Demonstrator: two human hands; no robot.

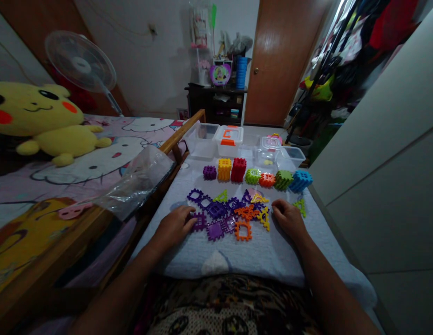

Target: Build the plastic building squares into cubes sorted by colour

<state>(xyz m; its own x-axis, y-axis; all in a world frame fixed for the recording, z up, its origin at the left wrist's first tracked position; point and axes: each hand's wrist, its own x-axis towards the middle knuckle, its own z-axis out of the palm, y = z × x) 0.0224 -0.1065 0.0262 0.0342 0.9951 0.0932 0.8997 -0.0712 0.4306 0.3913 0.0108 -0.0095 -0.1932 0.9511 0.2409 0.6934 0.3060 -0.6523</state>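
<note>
My left hand (pixel 175 225) rests on the pale blue cloth, its thumb and fingers apart at the left edge of a purple window-shaped building piece (pixel 199 222); whether it touches the piece is unclear. Across the pile, my right hand (pixel 288 216) lies with fingers curled in and nothing visible in them. Flat interlocking pieces are spread between the hands: a solid purple square (pixel 215 230), an orange square frame (pixel 243 231), yellow triangles (pixel 264 217) and a green triangle (pixel 221 196). Another green triangle (pixel 300 207) lies just beyond my right hand.
Behind the loose pieces stands a row of colour-sorted stacks, including a red stack (pixel 238 170) and a blue stack (pixel 301 180). Clear plastic boxes (pixel 202 139) and a lidded box (pixel 229 139) are farther back. A wooden bed rail (pixel 181 132) borders the left; a plastic bag (pixel 136 181) drapes there.
</note>
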